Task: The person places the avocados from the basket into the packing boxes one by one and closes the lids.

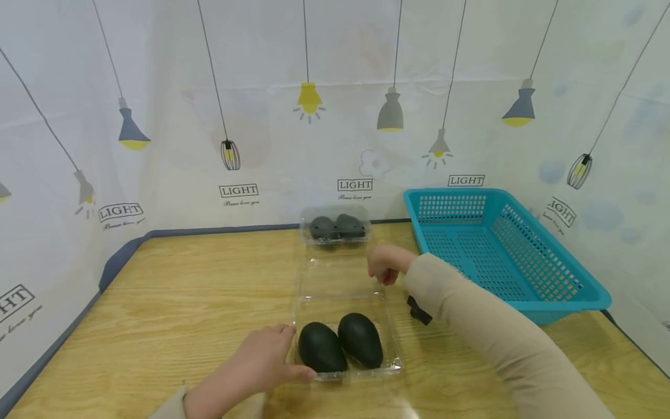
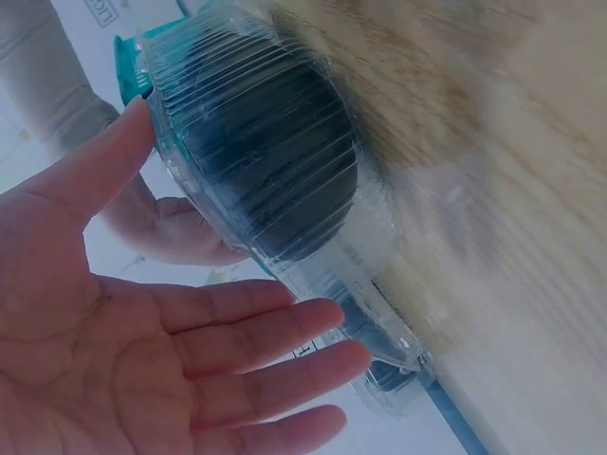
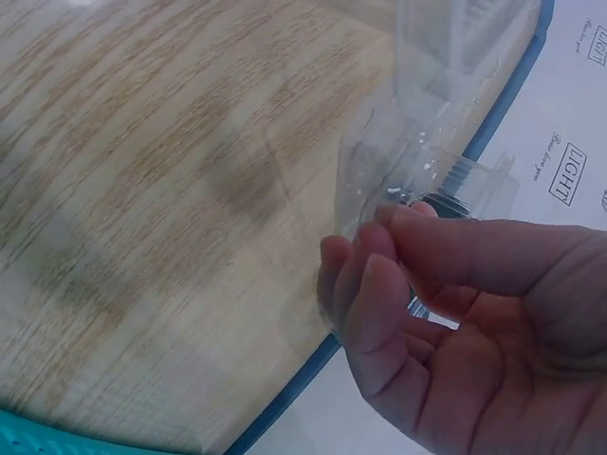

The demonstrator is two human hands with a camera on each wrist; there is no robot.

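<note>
Two dark avocados (image 1: 361, 340) lie side by side in the near half of a clear plastic clamshell container (image 1: 392, 364). Its lid (image 1: 337, 285) is folded out toward the back. My left hand (image 1: 264, 356) rests at the container's left front corner, with its thumb against the rim. Its fingers look straight in the left wrist view, beside the ribbed wall. My right hand (image 1: 384, 263) pinches the right edge of the lid between thumb and curled fingers, seen close up in the right wrist view (image 3: 446, 313).
At the back wall stands another clear clamshell (image 1: 335, 238) with two dark avocados in it. A turquoise plastic basket (image 1: 534, 262) sits at the right. Between it and the container lies a small black object (image 1: 419, 311), partly behind my right sleeve.
</note>
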